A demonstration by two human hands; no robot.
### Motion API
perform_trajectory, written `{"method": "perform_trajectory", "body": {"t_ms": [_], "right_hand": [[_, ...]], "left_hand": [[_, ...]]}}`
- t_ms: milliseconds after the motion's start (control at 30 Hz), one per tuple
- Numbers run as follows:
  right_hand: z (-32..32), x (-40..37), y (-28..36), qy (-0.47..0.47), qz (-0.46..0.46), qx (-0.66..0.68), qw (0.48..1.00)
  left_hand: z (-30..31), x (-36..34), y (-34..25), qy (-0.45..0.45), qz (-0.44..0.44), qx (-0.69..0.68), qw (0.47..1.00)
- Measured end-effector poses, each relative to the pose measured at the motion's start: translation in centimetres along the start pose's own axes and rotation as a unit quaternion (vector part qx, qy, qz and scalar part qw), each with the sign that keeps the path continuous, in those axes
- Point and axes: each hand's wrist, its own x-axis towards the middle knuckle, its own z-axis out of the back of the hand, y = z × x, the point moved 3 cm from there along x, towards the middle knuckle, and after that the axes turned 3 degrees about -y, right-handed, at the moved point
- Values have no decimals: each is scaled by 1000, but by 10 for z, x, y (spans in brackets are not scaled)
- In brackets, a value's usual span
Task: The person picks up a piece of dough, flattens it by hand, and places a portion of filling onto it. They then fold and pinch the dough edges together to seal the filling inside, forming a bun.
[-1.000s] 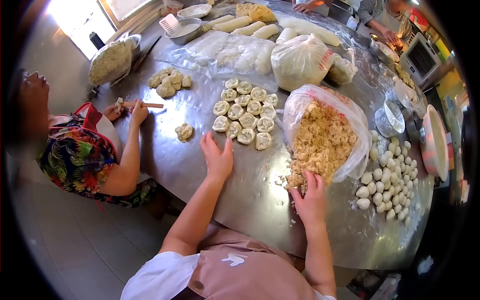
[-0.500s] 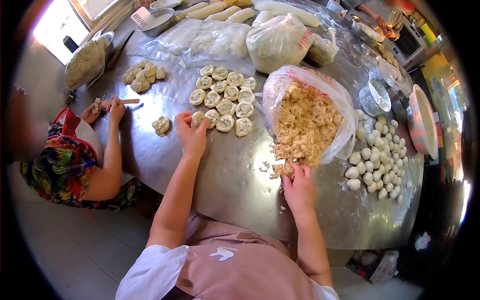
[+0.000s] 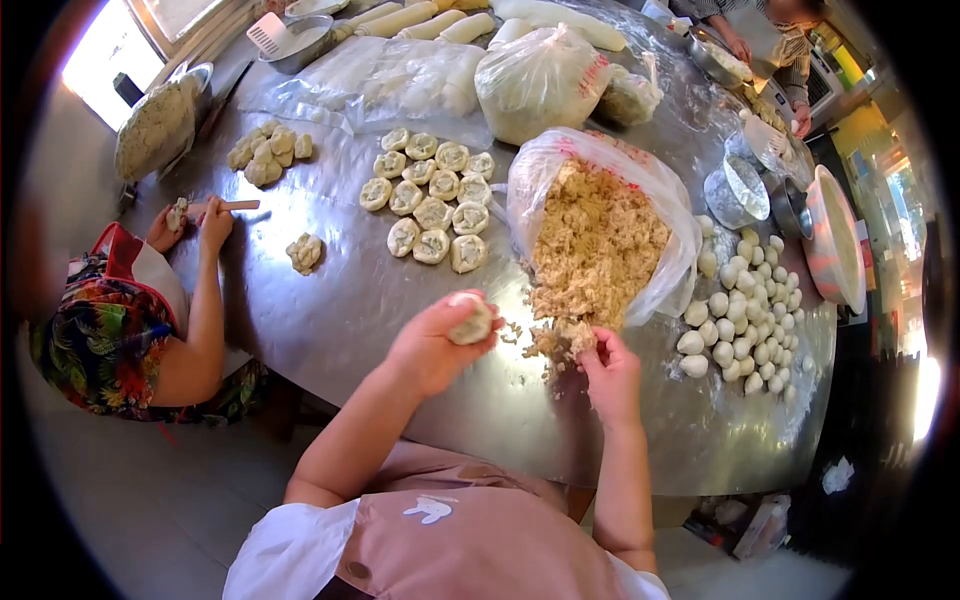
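Observation:
My left hand (image 3: 440, 345) holds a round filled dough piece (image 3: 470, 323) in its curled fingers, above the metal table (image 3: 340, 330). Pinched in my right hand (image 3: 610, 375) is a small clump of crumbly filling (image 3: 577, 338), at the mouth of the open plastic bag (image 3: 680, 215). Tan filling (image 3: 595, 235) fills the bag and spills onto the metal. Left of the bag, several filled dough rounds (image 3: 433, 212) lie in rows. Many small white balls (image 3: 745, 310) are on the right.
At the left, a co-worker's hands (image 3: 212, 225) hold a dough piece and a wooden stick. Dough lumps (image 3: 268, 152) lie nearby. A tied bag (image 3: 535, 85) and dough rolls (image 3: 400, 22) are farther back. Metal bowls (image 3: 740, 190) stand right; another person (image 3: 760, 40) works behind.
My left hand has lifted a dough round from the rows and brought it right and nearer me. My right hand has raised a clump of filling slightly. The view has shifted a little.

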Motion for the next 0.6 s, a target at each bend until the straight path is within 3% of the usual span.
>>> {"method": "perform_trajectory", "body": {"t_ms": [100, 200, 300, 433, 600], "right_hand": [[-4, -8, 21, 23, 20, 81, 996], [-14, -19, 43, 40, 27, 68, 997], [-23, -26, 57, -3, 221, -151, 964], [-32, -31, 69, -13, 291, -218, 932], [-12, -25, 59, -19, 143, -144, 979]], "left_hand": [[-14, 10, 36, -30, 55, 67, 996], [-33, 16, 64, -4, 31, 72, 997], [-44, 12, 71, 17, 24, 155, 988], [-60, -1, 62, 34, -34, 265, 963], [-42, 5, 60, 17, -19, 129, 991]]}}
